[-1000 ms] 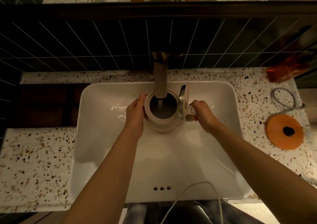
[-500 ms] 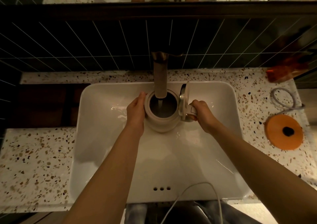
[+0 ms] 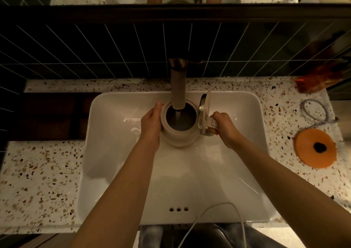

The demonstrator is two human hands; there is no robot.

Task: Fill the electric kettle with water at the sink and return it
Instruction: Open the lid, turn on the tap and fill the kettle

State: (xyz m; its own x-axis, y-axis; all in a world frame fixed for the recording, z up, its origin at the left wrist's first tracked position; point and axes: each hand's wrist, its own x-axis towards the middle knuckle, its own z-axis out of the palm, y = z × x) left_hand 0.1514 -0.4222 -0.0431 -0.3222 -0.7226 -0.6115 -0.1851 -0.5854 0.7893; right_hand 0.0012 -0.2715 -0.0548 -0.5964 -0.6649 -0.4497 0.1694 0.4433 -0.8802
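Note:
A cream electric kettle (image 3: 180,135) is held inside the white sink (image 3: 117,152), directly under the tap spout (image 3: 178,88). Its lid (image 3: 204,114) stands hinged open on the right. A thin stream of water falls from the spout into the kettle's dark opening. My right hand (image 3: 225,127) is wrapped around the kettle's handle on the right. My left hand (image 3: 152,124) presses flat against the kettle's left side, steadying it.
The orange round kettle base (image 3: 314,148) lies on the speckled counter right of the sink, its grey cord (image 3: 315,112) looped behind it. An orange packet (image 3: 319,80) sits at the back right. A white cable (image 3: 218,219) hangs at the sink's front edge. Dark tiles form the back wall.
Almost nothing differs; both hands keep the kettle under the running tap, with only a slight shift of the view.

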